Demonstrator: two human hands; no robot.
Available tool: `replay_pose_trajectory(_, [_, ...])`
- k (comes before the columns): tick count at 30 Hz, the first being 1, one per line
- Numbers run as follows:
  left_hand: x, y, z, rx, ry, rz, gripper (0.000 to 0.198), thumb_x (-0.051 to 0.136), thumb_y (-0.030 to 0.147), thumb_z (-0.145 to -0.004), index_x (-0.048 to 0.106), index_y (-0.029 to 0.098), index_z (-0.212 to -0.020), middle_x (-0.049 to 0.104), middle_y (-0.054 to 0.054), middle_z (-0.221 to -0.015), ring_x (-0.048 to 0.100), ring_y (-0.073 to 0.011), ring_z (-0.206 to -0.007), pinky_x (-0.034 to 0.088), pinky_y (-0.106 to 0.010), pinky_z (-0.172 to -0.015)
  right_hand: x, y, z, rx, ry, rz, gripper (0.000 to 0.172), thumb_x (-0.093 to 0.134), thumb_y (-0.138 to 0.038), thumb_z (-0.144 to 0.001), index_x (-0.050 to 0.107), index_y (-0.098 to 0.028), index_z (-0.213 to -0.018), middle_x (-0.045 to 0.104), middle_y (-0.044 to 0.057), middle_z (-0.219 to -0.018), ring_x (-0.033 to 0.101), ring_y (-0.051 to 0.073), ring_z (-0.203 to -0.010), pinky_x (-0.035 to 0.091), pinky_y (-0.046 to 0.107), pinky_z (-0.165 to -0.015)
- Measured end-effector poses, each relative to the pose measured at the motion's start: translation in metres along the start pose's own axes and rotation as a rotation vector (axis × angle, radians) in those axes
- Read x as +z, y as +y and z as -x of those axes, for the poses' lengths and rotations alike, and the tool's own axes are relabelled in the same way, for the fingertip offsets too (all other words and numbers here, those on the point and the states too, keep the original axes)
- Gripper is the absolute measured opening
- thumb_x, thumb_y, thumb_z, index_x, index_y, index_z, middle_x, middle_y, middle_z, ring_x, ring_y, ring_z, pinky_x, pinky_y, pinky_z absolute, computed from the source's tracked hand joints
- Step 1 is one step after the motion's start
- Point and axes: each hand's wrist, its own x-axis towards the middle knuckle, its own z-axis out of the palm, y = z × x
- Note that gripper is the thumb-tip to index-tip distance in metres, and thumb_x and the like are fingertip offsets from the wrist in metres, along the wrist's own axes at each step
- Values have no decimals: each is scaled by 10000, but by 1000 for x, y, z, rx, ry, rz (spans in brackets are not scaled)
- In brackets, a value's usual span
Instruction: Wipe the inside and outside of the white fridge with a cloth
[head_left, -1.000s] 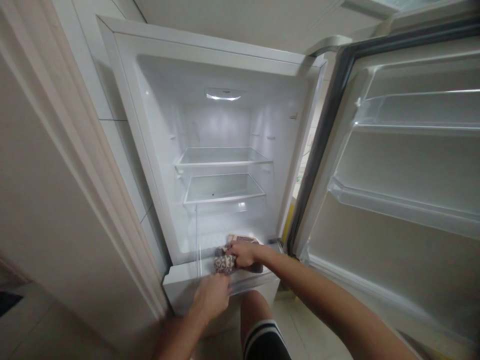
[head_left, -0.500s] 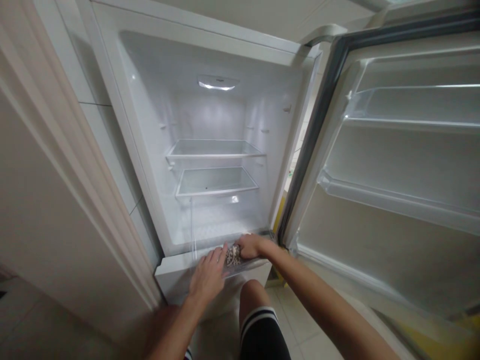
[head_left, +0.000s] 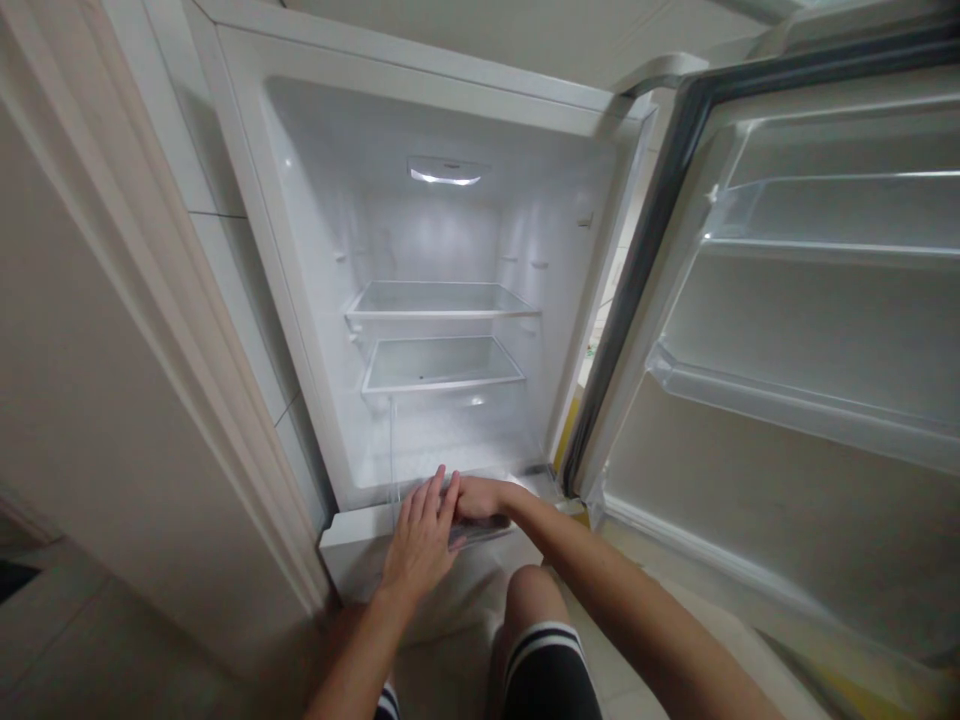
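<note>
A clear plastic drawer [head_left: 484,536] is pulled partway out at the bottom of the fridge compartment. My left hand [head_left: 421,532] lies over the drawer's front left part with its fingers stretched out. Right beside it, my right hand [head_left: 478,497] is closed inside the drawer, its knuckles near my left fingertips. The brown and white patterned cloth seen in that hand a moment earlier is now almost wholly hidden beneath it.
The fridge door [head_left: 795,320] stands wide open on the right, with clear door shelves. Two glass shelves [head_left: 442,362] sit above my hands under a lit lamp [head_left: 446,176]. A pale door frame [head_left: 142,200] is close on the left. My knee [head_left: 534,592] is below the drawer.
My right hand, with the patterned cloth, has moved left along the drawer up to my left hand. The cloth has gone out of sight. The view has shifted slightly.
</note>
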Motion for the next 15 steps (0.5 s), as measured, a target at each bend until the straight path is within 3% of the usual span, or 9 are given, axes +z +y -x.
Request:
replay_pose_trajectory(3, [-6, 1, -3, 4, -35, 25, 950, 751, 377, -927, 272, 192, -1727, 421, -173, -1716, 458, -359, -1506, 383, -494, -1247, -18, 20, 27, 157, -37, 114, 417, 599, -103, -711, 807, -93, -1073, 754, 78, -992, 655, 193, -876, 491, 218, -775])
replay_pose_trajectory(5, [-10, 2, -6, -32, -173, 51, 847, 700, 367, -965, 332, 173, -1702, 543, -186, -1618, 512, -345, -1469, 397, -479, -1233, -30, 33, 49, 267, -27, 186, 402, 604, -125, -725, 817, -105, -1066, 762, 109, -979, 683, 224, -893, 498, 243, -790])
replay_pose_trajectory(7, [-14, 3, -10, -83, -359, 72, 609, 631, 385, -1007, 552, 157, -1566, 706, -200, -1401, 655, -353, -1304, 491, -485, -1124, -38, 42, 67, 362, 8, 245, 424, 608, -154, -759, 814, -127, -1130, 766, 142, -1051, 707, 256, -968, 511, 266, -829])
replay_pose_trajectory(9, [-17, 5, -13, -120, -488, 82, 415, 567, 421, -1032, 750, 148, -1287, 791, -196, -1150, 755, -365, -1080, 569, -483, -948, -38, 44, 77, 438, 51, 291, 460, 602, -178, -796, 797, -145, -1212, 757, 170, -1143, 717, 286, -1053, 527, 296, -875])
replay_pose_trajectory(11, [-18, 5, -16, -127, -522, 85, 397, 527, 438, -1041, 794, 152, -1110, 802, -189, -1031, 777, -373, -979, 581, -470, -846, -32, 39, 78, 499, 89, 326, 469, 589, -196, -828, 786, -133, -1248, 734, 211, -1215, 715, 331, -1117, 543, 350, -909])
replay_pose_trajectory(15, [-22, 4, -16, -143, -537, 77, 408, 514, 447, -1034, 783, 162, -1148, 799, -193, -1083, 769, -370, -1052, 569, -459, -878, -17, 23, 70, 511, 116, 327, 449, 595, -200, -835, 802, -158, -1231, 721, 212, -1258, 697, 383, -1191, 551, 416, -950])
